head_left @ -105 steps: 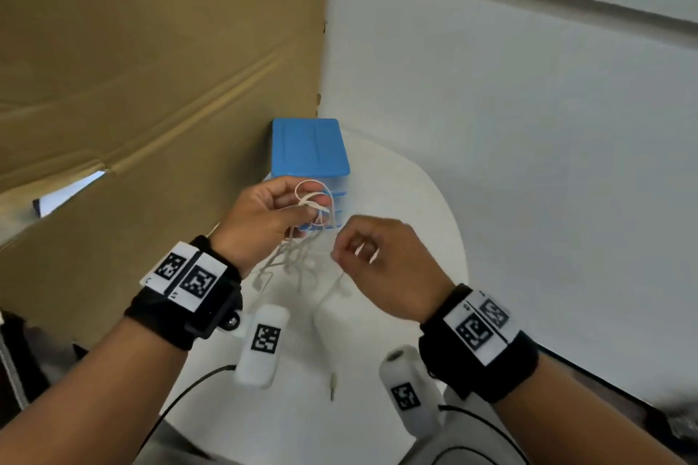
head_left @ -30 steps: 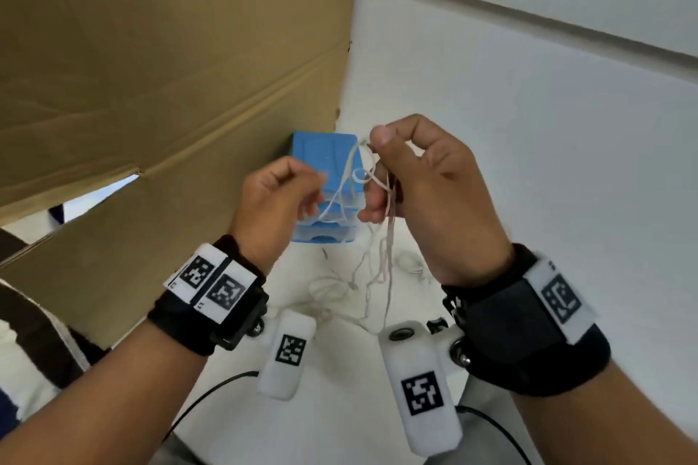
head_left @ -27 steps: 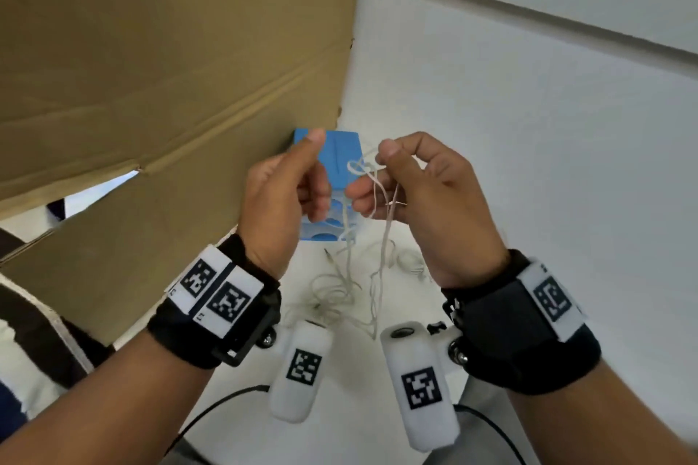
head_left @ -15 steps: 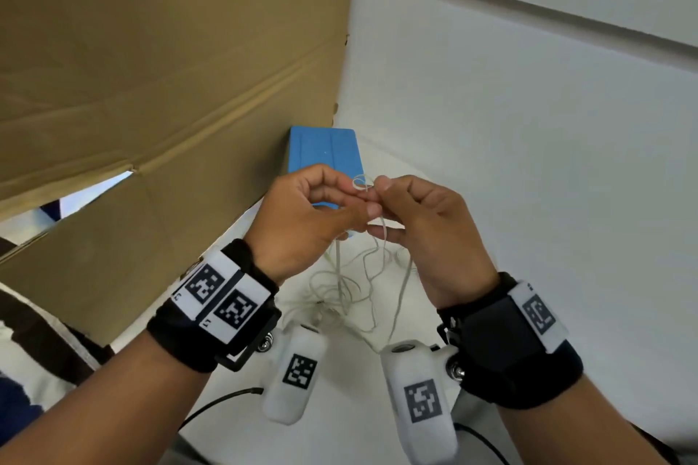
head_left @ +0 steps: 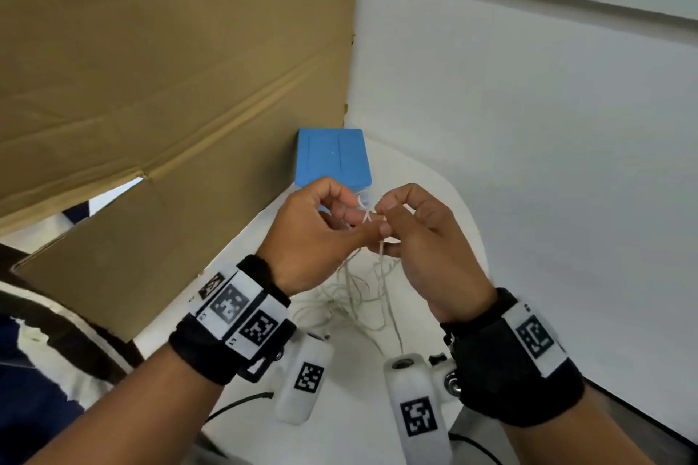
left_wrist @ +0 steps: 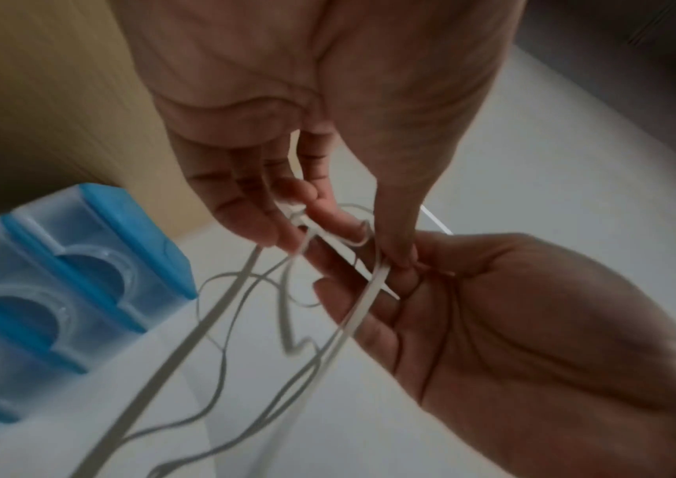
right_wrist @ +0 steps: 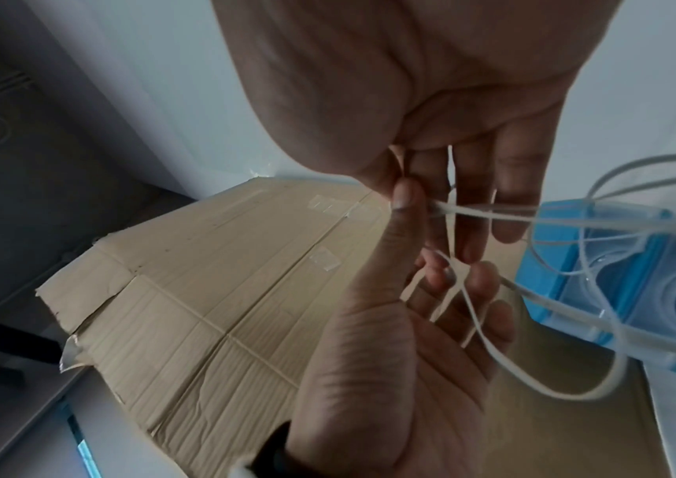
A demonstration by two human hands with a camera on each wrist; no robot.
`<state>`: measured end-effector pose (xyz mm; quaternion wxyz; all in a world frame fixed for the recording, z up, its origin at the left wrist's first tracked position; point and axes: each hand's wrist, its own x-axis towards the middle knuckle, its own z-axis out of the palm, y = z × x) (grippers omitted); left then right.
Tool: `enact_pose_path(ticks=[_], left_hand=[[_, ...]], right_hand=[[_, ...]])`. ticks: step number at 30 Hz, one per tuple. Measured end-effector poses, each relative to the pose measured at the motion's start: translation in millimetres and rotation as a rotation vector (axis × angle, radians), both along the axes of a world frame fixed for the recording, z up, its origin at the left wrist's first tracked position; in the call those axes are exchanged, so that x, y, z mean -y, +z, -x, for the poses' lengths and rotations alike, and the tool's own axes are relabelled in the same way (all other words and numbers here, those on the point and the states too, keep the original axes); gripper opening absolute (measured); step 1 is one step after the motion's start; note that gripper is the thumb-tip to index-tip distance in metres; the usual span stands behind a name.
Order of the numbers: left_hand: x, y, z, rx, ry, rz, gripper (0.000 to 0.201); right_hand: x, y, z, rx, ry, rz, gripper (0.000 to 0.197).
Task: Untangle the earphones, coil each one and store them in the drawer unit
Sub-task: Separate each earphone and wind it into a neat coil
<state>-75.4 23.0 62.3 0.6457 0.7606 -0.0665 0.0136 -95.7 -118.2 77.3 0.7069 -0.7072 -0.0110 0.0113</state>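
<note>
White tangled earphones [head_left: 365, 216] are held up between both hands just in front of the blue drawer unit [head_left: 332, 159]. My left hand [head_left: 353, 213] pinches a small knot of cord with thumb and fingers. My right hand [head_left: 384, 217] pinches the same knot from the other side, fingertips almost touching the left's. The rest of the cords [head_left: 359, 298] hang in loose loops onto the white table [head_left: 434, 200]. In the left wrist view the cords [left_wrist: 221, 307] run from the left fingers [left_wrist: 287, 223] down past the drawer unit [left_wrist: 62, 275]. In the right wrist view a cord [right_wrist: 491, 211] crosses the right fingers [right_wrist: 511, 200].
A large cardboard sheet [head_left: 151, 87] stands along the table's left side, right behind the drawer unit. A white wall [head_left: 528, 106] closes the far and right sides. The drawer fronts [right_wrist: 634, 291] are clear plastic with round finger cut-outs and look closed.
Both hands have come down from higher up and closed together. The right hand lowered the lifted cords, and both now pinch the knot fingertip to fingertip.
</note>
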Motion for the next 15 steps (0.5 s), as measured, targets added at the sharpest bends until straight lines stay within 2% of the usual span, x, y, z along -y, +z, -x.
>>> enact_pose_path(ticks=[4, 7, 9, 12, 15], left_hand=[[9.8, -6.0, 4.1, 0.022, 0.004, -0.002, 0.017], [11.8, -3.9, 0.5, 0.092, -0.02, -0.05, 0.011], [14.3, 1.0, -3.4, 0.085, -0.025, -0.019, 0.005], [17.8, 15.1, -8.3, 0.085, 0.053, 0.047, 0.017], [21.5, 49.6, -10.2, 0.133, 0.084, 0.265, 0.024]], right_hand=[[9.9, -1.4, 0.1, -0.044, 0.024, -0.009, 0.019], [18.4, -0.9, 0.1, -0.093, 0.038, -0.13, 0.016], [23.7, -1.2, 0.6, -0.103, 0.014, -0.175, 0.018], [34.4, -8.3, -2.9, -0.133, -0.059, -0.206, 0.015], [46.7, -32.8, -10.3, -0.196, -0.148, -0.169, 0.013]])
